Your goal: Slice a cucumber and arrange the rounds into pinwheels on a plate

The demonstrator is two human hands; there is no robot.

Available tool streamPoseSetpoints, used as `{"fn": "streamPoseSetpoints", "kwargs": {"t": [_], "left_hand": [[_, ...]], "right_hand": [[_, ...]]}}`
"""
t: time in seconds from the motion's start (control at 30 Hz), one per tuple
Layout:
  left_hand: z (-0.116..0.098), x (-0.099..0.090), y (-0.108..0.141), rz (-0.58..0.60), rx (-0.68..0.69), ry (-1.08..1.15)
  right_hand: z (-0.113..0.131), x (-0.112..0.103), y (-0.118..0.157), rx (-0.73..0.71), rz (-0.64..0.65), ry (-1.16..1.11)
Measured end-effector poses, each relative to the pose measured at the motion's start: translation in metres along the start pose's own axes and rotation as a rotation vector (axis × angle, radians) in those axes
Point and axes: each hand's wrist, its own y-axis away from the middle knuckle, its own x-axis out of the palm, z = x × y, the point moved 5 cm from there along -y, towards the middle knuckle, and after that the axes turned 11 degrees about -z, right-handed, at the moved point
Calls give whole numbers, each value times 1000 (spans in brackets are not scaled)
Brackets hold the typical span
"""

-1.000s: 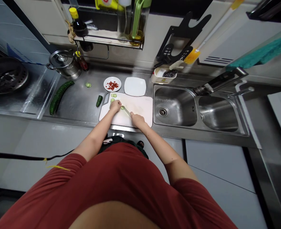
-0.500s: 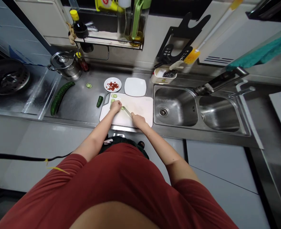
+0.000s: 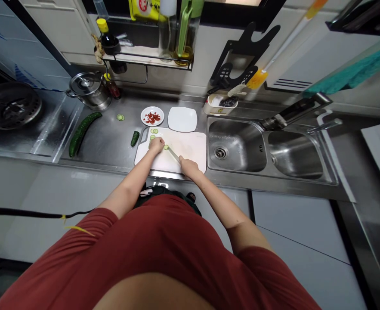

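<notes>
My right hand (image 3: 189, 167) is wrapped round the handle of a knife (image 3: 174, 155) over the white cutting board (image 3: 190, 148). At the knife's tip lies a pale green cucumber slice (image 3: 166, 147). My left hand (image 3: 156, 145) is closed just left of that slice, its fingertips pinched together; whatever they hold is too small to make out. More cucumber slices (image 3: 154, 131) rest along the board's left part, some partly hidden by my left hand. A short cucumber piece (image 3: 134, 138) lies on the counter left of the board.
Behind the board stand a plate of chopped red pieces (image 3: 152, 116) and a white plate (image 3: 182, 119). A long cucumber (image 3: 84, 132), a few slices (image 3: 120, 117) and a steel pot (image 3: 89, 89) are at left. The double sink (image 3: 236, 144) is at right.
My right hand and the knife have shifted slightly right and down, away from my left hand. The view has tilted a little upward.
</notes>
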Motion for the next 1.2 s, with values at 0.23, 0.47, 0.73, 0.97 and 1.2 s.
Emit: {"fn": "streamPoseSetpoints", "kwargs": {"t": [0.23, 0.47, 0.73, 0.97, 1.2], "left_hand": [[-2, -1, 3, -6, 23, -26], [-3, 1, 15, -99, 115, -97], [-9, 1, 46, -168, 289, -99], [-13, 0, 49, -144, 257, -89], [-16, 0, 43, -140, 211, -105]], "right_hand": [[-2, 1, 5, -13, 1, -3], [-4, 2, 12, -2, -3, -6], [-16, 6, 23, 62, -69, -86], [-38, 1, 23, 262, -230, -213], [-50, 5, 15, 340, -263, -350]]}}
